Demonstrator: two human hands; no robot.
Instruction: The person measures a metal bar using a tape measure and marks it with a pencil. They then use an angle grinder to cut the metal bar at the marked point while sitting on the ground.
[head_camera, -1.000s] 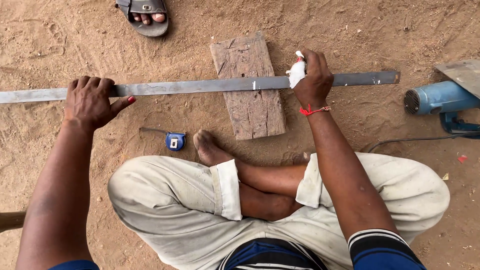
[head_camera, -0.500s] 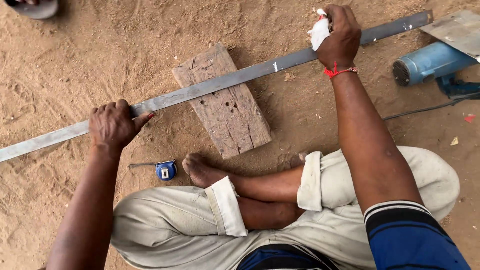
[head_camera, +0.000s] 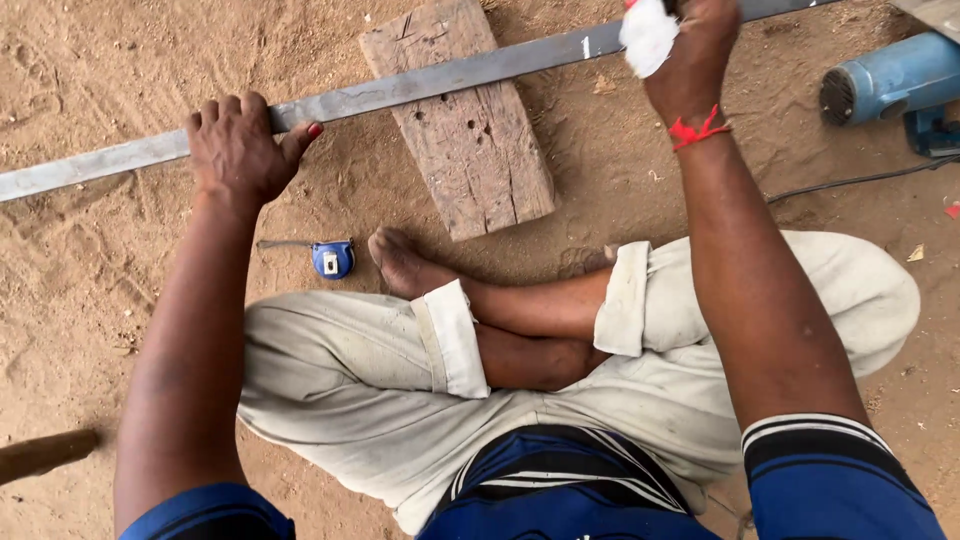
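Note:
A long flat grey metal bar (head_camera: 420, 82) lies slanted across a weathered wooden block (head_camera: 468, 130) on sandy ground. My left hand (head_camera: 240, 145) grips the bar left of the block, fingers wrapped over its far edge. My right hand (head_camera: 695, 45) is at the top edge of the view, closed on a white cloth (head_camera: 648, 35) that sits against the bar right of the block. A red thread circles the right wrist. I sit cross-legged in pale trousers, one bare foot (head_camera: 400, 262) near the block.
A small blue tape measure (head_camera: 332, 258) lies on the sand between my left arm and foot. A blue power tool (head_camera: 890, 80) with a black cable (head_camera: 860, 180) rests at the right. A wooden handle end (head_camera: 45, 452) pokes in at lower left.
The bar has tilted, its right end swinging up and away. My right hand with the cloth has slid up to the frame's top edge. The view has shifted closer.

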